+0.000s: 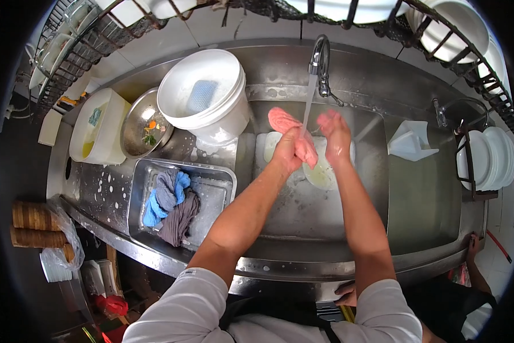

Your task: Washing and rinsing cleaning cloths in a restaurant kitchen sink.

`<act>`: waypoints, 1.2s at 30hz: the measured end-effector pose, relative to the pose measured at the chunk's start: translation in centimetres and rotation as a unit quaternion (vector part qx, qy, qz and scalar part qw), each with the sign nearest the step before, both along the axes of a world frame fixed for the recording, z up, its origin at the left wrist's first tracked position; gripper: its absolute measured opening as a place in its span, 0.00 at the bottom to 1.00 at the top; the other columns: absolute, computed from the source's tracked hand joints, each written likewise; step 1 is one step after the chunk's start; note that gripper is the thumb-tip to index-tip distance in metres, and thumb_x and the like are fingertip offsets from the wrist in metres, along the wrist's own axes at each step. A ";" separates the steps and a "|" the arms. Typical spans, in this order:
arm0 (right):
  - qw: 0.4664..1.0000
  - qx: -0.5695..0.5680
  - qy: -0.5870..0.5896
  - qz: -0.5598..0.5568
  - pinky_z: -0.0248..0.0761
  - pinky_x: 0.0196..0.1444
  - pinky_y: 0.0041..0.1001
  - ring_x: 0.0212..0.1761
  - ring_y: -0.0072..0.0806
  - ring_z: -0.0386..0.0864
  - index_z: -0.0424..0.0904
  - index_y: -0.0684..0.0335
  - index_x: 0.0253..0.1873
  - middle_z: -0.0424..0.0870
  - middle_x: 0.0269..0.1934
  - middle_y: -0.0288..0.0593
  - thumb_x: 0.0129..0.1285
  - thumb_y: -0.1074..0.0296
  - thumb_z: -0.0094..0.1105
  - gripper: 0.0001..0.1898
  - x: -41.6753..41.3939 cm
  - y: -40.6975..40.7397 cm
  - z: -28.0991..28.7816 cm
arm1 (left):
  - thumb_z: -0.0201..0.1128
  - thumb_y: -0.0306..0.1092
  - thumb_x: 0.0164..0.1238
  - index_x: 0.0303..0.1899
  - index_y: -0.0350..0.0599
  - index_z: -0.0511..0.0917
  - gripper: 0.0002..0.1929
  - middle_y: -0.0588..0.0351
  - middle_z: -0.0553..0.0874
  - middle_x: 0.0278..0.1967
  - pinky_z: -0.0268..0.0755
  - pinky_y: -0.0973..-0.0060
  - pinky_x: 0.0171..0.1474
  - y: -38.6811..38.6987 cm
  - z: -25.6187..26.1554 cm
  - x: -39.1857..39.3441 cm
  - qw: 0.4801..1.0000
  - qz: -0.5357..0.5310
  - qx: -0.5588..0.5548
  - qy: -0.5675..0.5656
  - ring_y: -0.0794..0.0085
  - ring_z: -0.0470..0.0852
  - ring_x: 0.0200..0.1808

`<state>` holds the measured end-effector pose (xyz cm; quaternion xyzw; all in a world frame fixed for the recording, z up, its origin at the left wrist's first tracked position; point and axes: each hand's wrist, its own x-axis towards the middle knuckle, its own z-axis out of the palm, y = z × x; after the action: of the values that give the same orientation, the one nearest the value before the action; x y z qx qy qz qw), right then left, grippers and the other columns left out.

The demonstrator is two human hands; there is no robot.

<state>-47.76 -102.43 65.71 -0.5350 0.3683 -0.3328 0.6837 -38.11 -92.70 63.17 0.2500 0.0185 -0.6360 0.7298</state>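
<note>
Under the running faucet [320, 55], my left hand [287, 152] grips a folded pink cloth [295, 133], and water falls onto it. My right hand [336, 136] is raised just right of the stream, with something pink at its fingertips; whether it is part of a cloth I cannot tell. Below both hands, white dishes [321, 173] lie in the sink basin [308, 218], partly hidden by my hands. Left of the basin, a metal tray [216, 188] holds blue, grey and brown-grey wrung cloths [175, 206].
A white bucket [222, 120] with a blue mesh sponge, a metal bowl [132, 137] with food scraps and a plastic tub [113, 145] stand left. A water-filled basin [424, 201] and racked plates [479, 158] are right. Wire racks hang above. Another person crouches lower right.
</note>
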 end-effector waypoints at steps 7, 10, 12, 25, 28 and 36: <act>0.968 -0.186 -0.065 -0.153 0.64 0.60 0.31 0.62 0.36 0.70 0.76 0.69 0.52 0.74 0.57 0.53 0.66 0.55 0.53 0.21 6.1 -1.0 3.9 | 0.60 0.39 0.60 0.34 0.47 0.75 0.08 0.57 0.79 0.28 0.74 0.69 0.34 1.8 0.6 -4.1 0.998 0.016 0.043 0.032 0.69 0.78 0.30; 0.926 -0.373 0.049 -0.043 0.65 0.58 0.32 0.58 0.34 0.73 0.77 0.68 0.52 0.76 0.55 0.49 0.65 0.58 0.56 0.19 4.3 -1.6 3.7 | 0.61 0.43 0.60 0.39 0.46 0.75 0.12 0.58 0.80 0.29 0.73 0.69 0.34 3.5 1.1 -4.2 0.996 -0.043 0.011 0.079 0.69 0.78 0.30; 0.967 -0.229 -0.067 -0.092 0.65 0.57 0.33 0.54 0.33 0.74 0.76 0.66 0.54 0.77 0.52 0.48 0.66 0.56 0.53 0.20 1.4 -1.2 4.5 | 0.62 0.47 0.59 0.53 0.44 0.70 0.25 0.59 0.77 0.31 0.70 0.76 0.35 5.0 5.1 -4.6 0.991 -0.065 -0.037 0.115 0.72 0.75 0.30; 0.760 0.352 -0.506 0.207 0.71 0.49 0.37 0.48 0.36 0.73 0.70 0.53 0.47 0.74 0.43 0.43 0.58 0.55 0.61 0.16 2.9 10.7 6.8 | 0.70 0.51 0.49 0.46 0.43 0.69 0.29 0.68 0.73 0.22 0.59 0.85 0.24 8.5 14.2 -7.9 0.843 -0.015 -0.326 0.427 0.84 0.68 0.18; 0.776 0.373 -0.456 0.227 0.72 0.44 0.34 0.44 0.35 0.74 0.69 0.53 0.44 0.75 0.39 0.43 0.56 0.61 0.64 0.14 2.4 9.3 6.5 | 0.65 0.53 0.54 0.46 0.40 0.69 0.28 0.65 0.73 0.25 0.62 0.81 0.27 10.7 13.9 -6.1 0.841 -0.079 -0.264 0.465 0.78 0.68 0.22; 0.920 0.276 -0.174 0.218 0.71 0.25 0.28 0.25 0.30 0.75 0.67 0.55 0.36 0.74 0.27 0.38 0.52 0.75 0.63 0.12 2.0 8.3 8.7 | 0.60 0.45 0.57 0.42 0.47 0.72 0.16 0.67 0.72 0.21 0.65 0.72 0.20 12.3 11.1 -3.4 0.976 -0.175 -0.075 0.107 0.75 0.71 0.20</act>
<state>-45.75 -94.13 74.39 -0.3256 0.1950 -0.1486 0.9132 -41.50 -80.37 74.24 0.1245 0.0049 -0.7765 0.6176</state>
